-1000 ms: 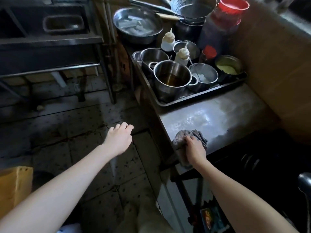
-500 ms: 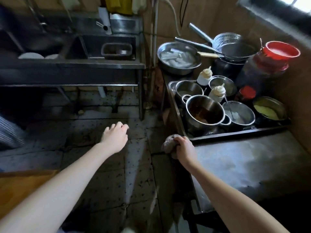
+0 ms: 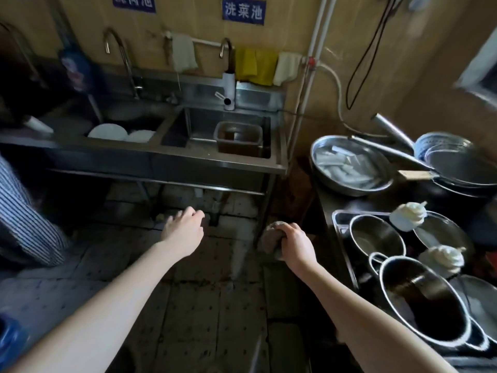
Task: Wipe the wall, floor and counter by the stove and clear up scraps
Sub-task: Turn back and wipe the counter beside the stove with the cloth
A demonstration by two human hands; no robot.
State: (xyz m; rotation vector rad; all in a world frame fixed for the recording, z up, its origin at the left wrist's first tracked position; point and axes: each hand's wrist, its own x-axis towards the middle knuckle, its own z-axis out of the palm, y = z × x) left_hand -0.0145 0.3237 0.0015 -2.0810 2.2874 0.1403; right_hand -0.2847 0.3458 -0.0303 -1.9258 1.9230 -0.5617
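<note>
Two hands: right hand point(image 3: 294, 244) fingers clench rag point(image 3: 272, 235); left hand point(image 3: 183, 228) loose, empty.

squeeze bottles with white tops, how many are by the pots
2. One squeeze bottle lies over the far end of the tray, between two steel pots. The other is nearer, just beyond the big pot of dark liquid. More may be hidden past the right edge.
</note>
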